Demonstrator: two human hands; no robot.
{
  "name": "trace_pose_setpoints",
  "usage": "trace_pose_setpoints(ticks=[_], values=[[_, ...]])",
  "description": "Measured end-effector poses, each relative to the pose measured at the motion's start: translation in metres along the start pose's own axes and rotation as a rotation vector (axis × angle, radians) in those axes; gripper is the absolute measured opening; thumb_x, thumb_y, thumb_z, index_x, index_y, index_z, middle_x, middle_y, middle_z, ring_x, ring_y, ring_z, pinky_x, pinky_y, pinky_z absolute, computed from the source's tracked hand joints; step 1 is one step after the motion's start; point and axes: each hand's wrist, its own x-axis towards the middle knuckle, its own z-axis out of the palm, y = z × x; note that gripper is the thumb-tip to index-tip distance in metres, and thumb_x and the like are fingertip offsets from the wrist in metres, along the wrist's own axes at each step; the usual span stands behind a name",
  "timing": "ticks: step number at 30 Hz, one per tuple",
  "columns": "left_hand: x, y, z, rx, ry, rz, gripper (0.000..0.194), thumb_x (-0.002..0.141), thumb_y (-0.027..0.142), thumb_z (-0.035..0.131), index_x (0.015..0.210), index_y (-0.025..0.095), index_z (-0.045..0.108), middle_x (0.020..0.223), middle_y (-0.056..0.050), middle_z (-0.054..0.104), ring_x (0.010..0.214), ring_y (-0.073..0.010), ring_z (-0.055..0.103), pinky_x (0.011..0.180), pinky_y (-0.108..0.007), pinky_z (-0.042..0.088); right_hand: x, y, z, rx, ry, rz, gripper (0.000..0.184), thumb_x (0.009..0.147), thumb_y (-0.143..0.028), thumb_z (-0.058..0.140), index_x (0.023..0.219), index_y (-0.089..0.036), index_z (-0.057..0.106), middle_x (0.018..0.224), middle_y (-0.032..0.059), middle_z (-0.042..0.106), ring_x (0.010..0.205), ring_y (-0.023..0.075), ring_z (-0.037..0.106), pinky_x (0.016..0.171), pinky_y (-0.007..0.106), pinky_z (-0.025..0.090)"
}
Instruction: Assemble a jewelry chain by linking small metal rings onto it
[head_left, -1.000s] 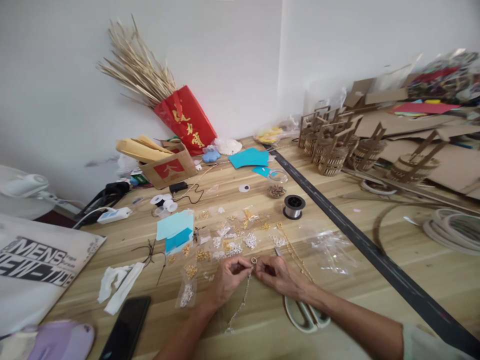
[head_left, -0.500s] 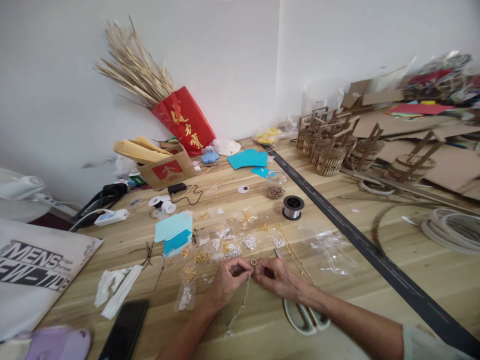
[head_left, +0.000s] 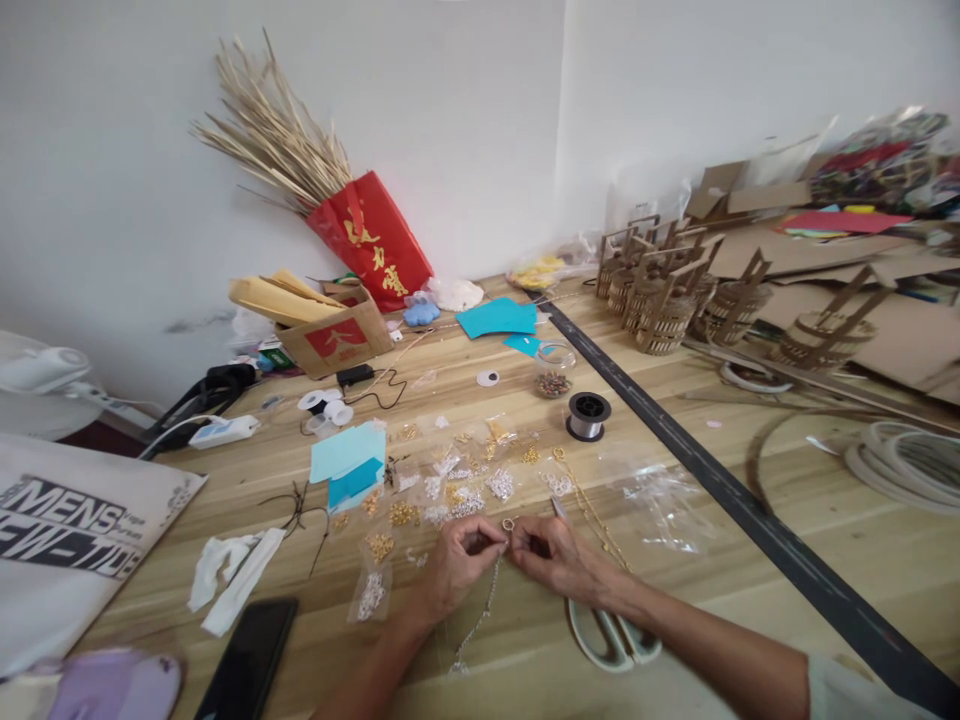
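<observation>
Low in the middle of the view, my left hand (head_left: 466,562) pinches the upper end of a thin silver chain (head_left: 480,618), which trails down toward the table edge. Against its fingertips, my right hand (head_left: 551,555) is closed in a pinch by a small round ring clasp (head_left: 508,525). The exact join between chain and clasp is hidden by the fingers. Under my right forearm lie scissors (head_left: 611,640) with pale handles, their blade tip showing beyond the wrist. A gold chain (head_left: 592,515) rests just past the right hand.
Small bags of gold and silver findings (head_left: 465,480) spread beyond my hands. A wire spool (head_left: 588,416) and a jar of beads (head_left: 553,380) stand behind them. To the left lie blue cards (head_left: 349,455) and a phone (head_left: 247,660). Wooden buckets (head_left: 664,315) stand at the back right.
Both hands keep nearly the same pinch at the chain's end. The whole view has shifted very slightly; nothing has been picked up or let go.
</observation>
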Motion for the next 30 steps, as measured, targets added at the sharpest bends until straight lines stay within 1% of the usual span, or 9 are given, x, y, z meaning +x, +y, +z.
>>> trace_pose_setpoints(ticks=[5, 9, 18, 24, 30], values=[[-0.0007, 0.0041, 0.0014, -0.016, -0.018, 0.0, 0.005, 0.074, 0.018, 0.066, 0.071, 0.015, 0.068, 0.076, -0.006, 0.071, 0.073, -0.0172, 0.065, 0.071, -0.026, 0.051, 0.0, -0.0011, -0.0001, -0.007, -0.003, 0.018, 0.01, 0.081, -0.019, 0.055, 0.073, -0.015, 0.06, 0.06, -0.0041, 0.048, 0.055, 0.0099, 0.041, 0.051, 0.02, 0.029], [-0.0008, 0.0066, 0.0023, -0.014, -0.015, -0.009, 0.004, 0.072, 0.018, 0.066, 0.071, 0.014, 0.068, 0.073, -0.005, 0.07, 0.07, -0.0165, 0.064, 0.069, -0.025, 0.05, 0.0007, -0.0006, 0.0005, -0.014, 0.007, 0.01, 0.011, 0.081, -0.019, 0.054, 0.072, -0.015, 0.059, 0.06, -0.0035, 0.049, 0.056, 0.0104, 0.042, 0.051, 0.021, 0.029], [-0.0008, 0.0034, 0.0007, -0.004, -0.012, -0.029, 0.01, 0.075, 0.023, 0.067, 0.071, 0.014, 0.069, 0.071, -0.004, 0.069, 0.068, -0.0158, 0.061, 0.067, -0.025, 0.047, 0.0006, 0.0012, 0.0007, -0.005, 0.024, -0.014, 0.01, 0.081, -0.018, 0.055, 0.071, -0.015, 0.057, 0.061, -0.0038, 0.049, 0.057, 0.0103, 0.041, 0.051, 0.021, 0.027], [-0.0011, 0.0028, 0.0002, 0.01, -0.018, -0.047, 0.01, 0.074, 0.023, 0.067, 0.07, 0.014, 0.068, 0.071, -0.004, 0.067, 0.068, -0.0158, 0.059, 0.066, -0.025, 0.045, 0.0013, 0.002, 0.0013, -0.018, 0.027, -0.017, 0.011, 0.081, -0.017, 0.055, 0.07, -0.016, 0.056, 0.06, -0.0044, 0.048, 0.056, 0.0101, 0.041, 0.051, 0.021, 0.027], [-0.001, 0.0049, -0.0004, 0.06, -0.041, -0.051, 0.011, 0.077, 0.024, 0.064, 0.072, 0.014, 0.066, 0.068, -0.002, 0.062, 0.065, -0.0141, 0.055, 0.063, -0.023, 0.042, 0.001, 0.0046, 0.0016, -0.025, 0.021, -0.031, 0.013, 0.083, -0.018, 0.056, 0.07, -0.016, 0.055, 0.061, -0.0042, 0.048, 0.057, 0.0099, 0.041, 0.052, 0.021, 0.028]])
